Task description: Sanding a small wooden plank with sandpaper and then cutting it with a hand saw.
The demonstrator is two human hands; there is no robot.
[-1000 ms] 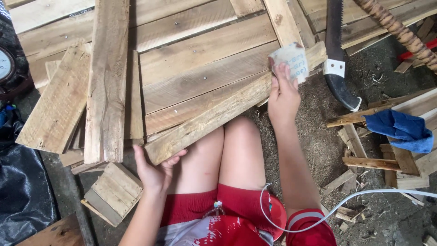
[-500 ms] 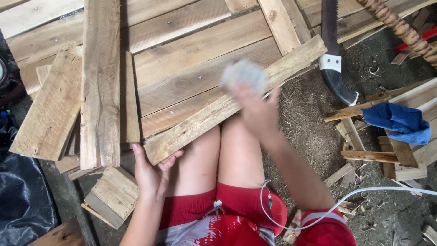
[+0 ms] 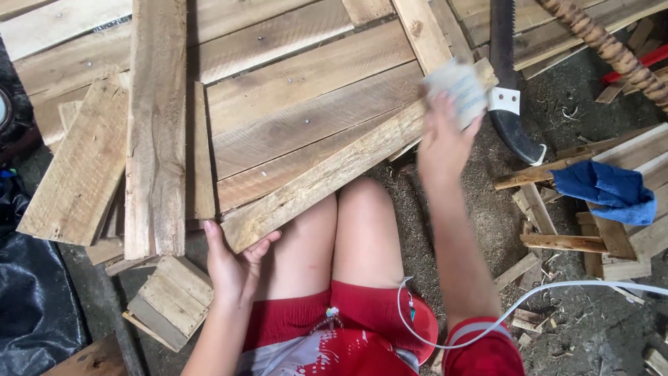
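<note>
A long rough wooden plank (image 3: 334, 174) lies slanted across my knees, from lower left to upper right. My left hand (image 3: 233, 264) grips its near end from below. My right hand (image 3: 442, 139) presses a pale sheet of sandpaper (image 3: 459, 90) onto the plank's far end. Under the plank sits a panel of pallet boards (image 3: 299, 90) studded with nails.
A black-handled saw (image 3: 504, 83) lies right of the plank's far end. A blue cloth (image 3: 605, 189) rests on wood scraps at the right. Loose boards (image 3: 149, 125) and a small block (image 3: 167, 299) lie at the left. A white cable (image 3: 550, 289) crosses my lap. Black plastic (image 3: 31, 306) covers the lower left.
My right hand slid the sandpaper down the plank towards me, then back up to the far end. My left hand kept its grip on the near end.
</note>
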